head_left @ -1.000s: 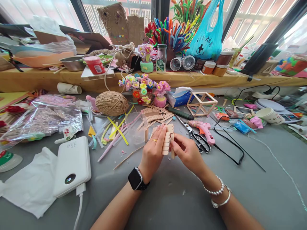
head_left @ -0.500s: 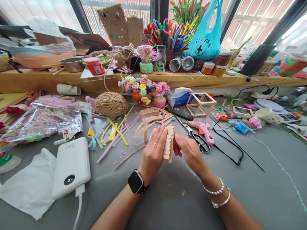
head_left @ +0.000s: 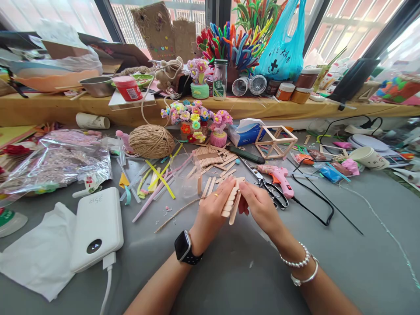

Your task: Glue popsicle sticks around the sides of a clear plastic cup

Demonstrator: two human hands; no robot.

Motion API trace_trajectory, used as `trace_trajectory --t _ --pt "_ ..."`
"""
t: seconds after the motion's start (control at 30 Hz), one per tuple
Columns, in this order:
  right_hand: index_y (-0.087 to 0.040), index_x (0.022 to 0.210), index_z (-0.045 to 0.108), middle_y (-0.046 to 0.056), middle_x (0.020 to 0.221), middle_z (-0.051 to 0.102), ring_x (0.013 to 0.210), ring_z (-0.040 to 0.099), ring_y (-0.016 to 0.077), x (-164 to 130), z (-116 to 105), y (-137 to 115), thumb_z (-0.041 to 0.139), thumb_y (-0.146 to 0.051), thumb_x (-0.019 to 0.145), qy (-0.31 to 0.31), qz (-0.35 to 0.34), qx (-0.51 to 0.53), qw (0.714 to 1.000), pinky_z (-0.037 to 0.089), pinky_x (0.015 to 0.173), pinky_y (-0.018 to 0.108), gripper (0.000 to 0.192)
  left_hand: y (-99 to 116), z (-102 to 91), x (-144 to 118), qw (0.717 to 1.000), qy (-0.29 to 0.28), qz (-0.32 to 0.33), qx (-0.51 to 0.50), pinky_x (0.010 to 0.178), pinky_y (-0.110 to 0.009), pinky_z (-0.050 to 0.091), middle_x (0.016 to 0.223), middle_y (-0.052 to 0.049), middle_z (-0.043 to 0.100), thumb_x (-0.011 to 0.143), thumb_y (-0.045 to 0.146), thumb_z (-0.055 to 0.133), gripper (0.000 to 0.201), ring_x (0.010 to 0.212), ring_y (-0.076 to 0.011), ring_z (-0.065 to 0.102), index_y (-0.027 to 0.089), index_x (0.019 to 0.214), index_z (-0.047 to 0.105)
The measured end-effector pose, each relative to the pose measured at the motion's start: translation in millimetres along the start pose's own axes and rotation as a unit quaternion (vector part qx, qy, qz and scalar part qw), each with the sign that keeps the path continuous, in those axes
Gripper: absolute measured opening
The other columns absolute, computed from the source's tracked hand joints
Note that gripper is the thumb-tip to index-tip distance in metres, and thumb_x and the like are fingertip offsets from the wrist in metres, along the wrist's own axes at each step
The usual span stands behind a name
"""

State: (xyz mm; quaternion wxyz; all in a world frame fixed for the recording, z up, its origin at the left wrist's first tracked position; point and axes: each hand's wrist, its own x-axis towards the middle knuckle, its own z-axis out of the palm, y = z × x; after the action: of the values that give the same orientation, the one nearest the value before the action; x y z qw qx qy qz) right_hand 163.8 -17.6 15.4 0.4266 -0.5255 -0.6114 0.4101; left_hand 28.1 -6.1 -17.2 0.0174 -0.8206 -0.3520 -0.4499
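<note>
Both hands meet over the grey table [head_left: 229, 271] on a small panel of pale wooden craft sticks glued side by side [head_left: 231, 200]. The left hand [head_left: 211, 214] curls around the panel's left edge, fingers closed on it. The right hand [head_left: 260, 208] pinches its right edge — thumb and forefinger shut on the wood. Just beside them lie black-handled scissors [head_left: 271, 188] and a pink glue gun [head_left: 278, 177]; loose sticks [head_left: 210, 157] sit behind.

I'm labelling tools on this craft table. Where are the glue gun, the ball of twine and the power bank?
glue gun [head_left: 279, 176], head view, pink body.
ball of twine [head_left: 152, 141], head view, middle of the ball.
power bank [head_left: 97, 225], head view, white top face.
</note>
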Motion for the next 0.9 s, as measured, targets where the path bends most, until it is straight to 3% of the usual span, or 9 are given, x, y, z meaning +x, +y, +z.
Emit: trace_trajectory --t 0.17,0.43,0.67,0.9 --pt "-0.02 0.052 0.045 -0.001 0.042 0.05 0.042 0.047 0.0116 1.0 -2.7 -0.7 0.029 -0.046 0.087 0.024 0.026 -0.106 0.994 0.037 0.049 0.024 0.047 -2.2 1.8 -0.1 0.992 -0.046 -0.064 -0.094 0.076 -0.02 0.053 0.108 -0.01 0.066 0.086 0.014 0.042 0.032 0.093 -0.0154 0.064 0.014 0.117 0.053" --pt "-0.02 0.05 0.045 0.0 0.042 0.054 0.042 0.05 0.0112 1.9 -8.4 -7.7 0.029 -0.031 0.085 0.006 0.067 -0.16 0.985 0.036 0.05 0.022 0.039 -1.9 4.2 -0.5 0.973 -0.073 -0.126 -0.177 0.086 -0.025 0.05 0.11 -0.006 0.065 0.086 0.014 0.04 0.032 0.1 -0.0167 0.061 0.018 0.113 0.057" --pt "-0.017 0.052 0.051 0.002 0.045 0.056 0.043 0.052 0.0119 2.9 -9.7 -4.8 0.028 -0.031 0.083 -0.012 0.085 -0.144 0.986 0.038 0.051 0.023 0.041 1.8 6.3 -1.6 0.978 -0.04 -0.146 -0.142 0.085 -0.025 0.05 0.111 -0.006 0.064 0.087 0.015 0.04 0.032 0.099 -0.0166 0.062 0.018 0.114 0.056" --pt "-0.017 0.051 0.051 0.003 0.045 0.056 0.04 0.05 0.0113 3.3 -7.8 -1.8 0.032 -0.032 0.08 -0.012 0.114 -0.076 0.991 0.035 0.042 0.022 0.038 1.4 6.7 -3.4 0.992 -0.011 -0.103 -0.076 0.082 -0.021 0.051 0.109 -0.007 0.066 0.085 0.008 0.039 0.034 0.097 -0.0148 0.063 0.015 0.115 0.054"
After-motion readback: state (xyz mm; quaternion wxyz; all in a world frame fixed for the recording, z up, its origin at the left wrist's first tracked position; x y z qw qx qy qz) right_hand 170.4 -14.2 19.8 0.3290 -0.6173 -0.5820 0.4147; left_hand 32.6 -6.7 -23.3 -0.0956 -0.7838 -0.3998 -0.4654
